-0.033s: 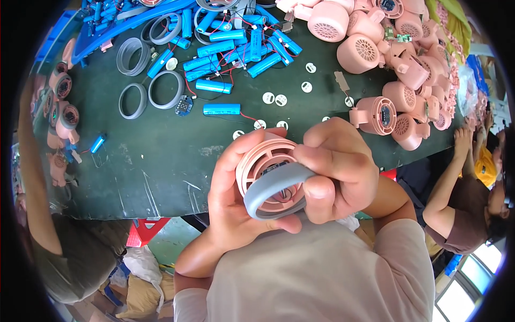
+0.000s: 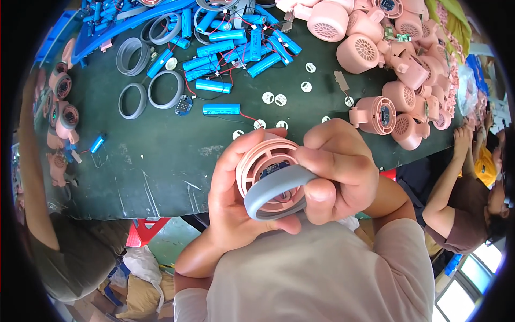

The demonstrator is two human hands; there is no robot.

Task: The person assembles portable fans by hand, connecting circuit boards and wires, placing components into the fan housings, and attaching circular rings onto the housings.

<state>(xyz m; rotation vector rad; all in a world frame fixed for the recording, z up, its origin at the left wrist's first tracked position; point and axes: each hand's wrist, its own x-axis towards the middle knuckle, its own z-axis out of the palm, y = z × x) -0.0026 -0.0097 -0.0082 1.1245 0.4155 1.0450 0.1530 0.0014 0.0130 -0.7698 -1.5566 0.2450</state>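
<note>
My left hand [image 2: 228, 193] is wrapped around a pink round plastic housing [image 2: 248, 166], its open end turned up toward me. Inside it a dark circuit board [image 2: 274, 167] and a bit of wire show. Between thumb and fingers, my right hand [image 2: 340, 172] pinches a grey ring [image 2: 279, 188]. The ring stands tilted over the housing's open end, its lower side near the rim by my left thumb. Whether it touches the rim all along there, I cannot tell.
Blue cylindrical batteries [image 2: 221, 109] with wires lie beyond my hands, beside loose grey rings [image 2: 132, 101] and a small round board [image 2: 183, 105]. White round stickers [image 2: 280, 100] dot the green table [image 2: 134, 172]. Pink housings [image 2: 359, 53] pile up at right. Other people's arms [image 2: 448, 182] flank me.
Almost nothing differs. The grey ring and the fingers of my right hand have shifted very slightly; the housing stays in my left hand.
</note>
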